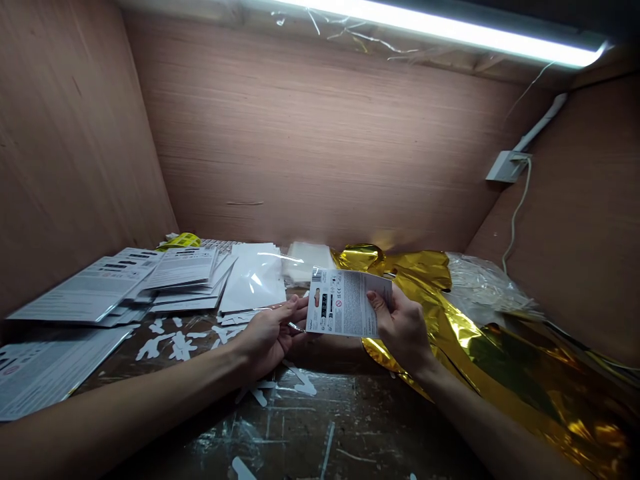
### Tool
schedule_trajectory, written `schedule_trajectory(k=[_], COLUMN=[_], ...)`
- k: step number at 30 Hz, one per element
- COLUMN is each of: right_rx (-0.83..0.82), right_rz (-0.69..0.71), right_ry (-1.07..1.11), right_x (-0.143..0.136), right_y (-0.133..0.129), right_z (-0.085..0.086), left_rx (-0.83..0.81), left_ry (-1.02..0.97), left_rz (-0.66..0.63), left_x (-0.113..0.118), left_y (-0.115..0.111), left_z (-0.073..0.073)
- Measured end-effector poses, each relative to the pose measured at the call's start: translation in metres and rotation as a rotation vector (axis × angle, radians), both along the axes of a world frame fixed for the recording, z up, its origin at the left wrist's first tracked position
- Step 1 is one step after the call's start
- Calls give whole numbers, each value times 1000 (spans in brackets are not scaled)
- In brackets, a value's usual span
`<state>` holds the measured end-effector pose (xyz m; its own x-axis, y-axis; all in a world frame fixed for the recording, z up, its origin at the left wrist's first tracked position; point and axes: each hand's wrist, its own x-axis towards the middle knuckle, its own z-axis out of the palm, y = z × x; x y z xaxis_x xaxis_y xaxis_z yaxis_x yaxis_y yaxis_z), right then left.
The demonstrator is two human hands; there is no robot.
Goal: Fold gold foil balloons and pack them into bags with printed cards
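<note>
A printed card package (350,303) with a hang hole is held up over the middle of the table. My right hand (403,327) is closed on its right end, thumb on the printed face. At the package's left edge, my left hand (275,333) is palm up with its fingers curled, and a shiny strip of clear film shows by the fingertips. Whether those fingers grip the film is hard to tell. To the left stand stacks of similar printed cards (95,283), and behind my left hand lies a pile of white sheets (254,277).
Gold foil (425,293) spreads along the right side. Clear plastic bags (490,287) lie at the back right. White paper scraps (183,345) are scattered over the dark tabletop (300,433). A yellow tape roll (185,241) sits at the back left. Wooden walls enclose the table.
</note>
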<state>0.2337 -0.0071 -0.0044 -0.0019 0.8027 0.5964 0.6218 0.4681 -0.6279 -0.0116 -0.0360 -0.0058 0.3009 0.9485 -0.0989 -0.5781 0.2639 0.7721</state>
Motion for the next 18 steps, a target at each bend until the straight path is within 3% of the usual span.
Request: schedule_trajectory(k=[4,12,18], right_rx=[18,-259,-540], right_rz=[7,153,489], right_ry=[34,316,620], right_x=[-1,-17,-16], right_y=[-1,-6,1], right_z=[-1,-14,-12], left_rx=[3,-50,-1], left_ry=[-6,-36,5], left_rz=[9,113,169], left_x=[2,10,5], left_y=[0,-8,0], left_z=[1,2,0])
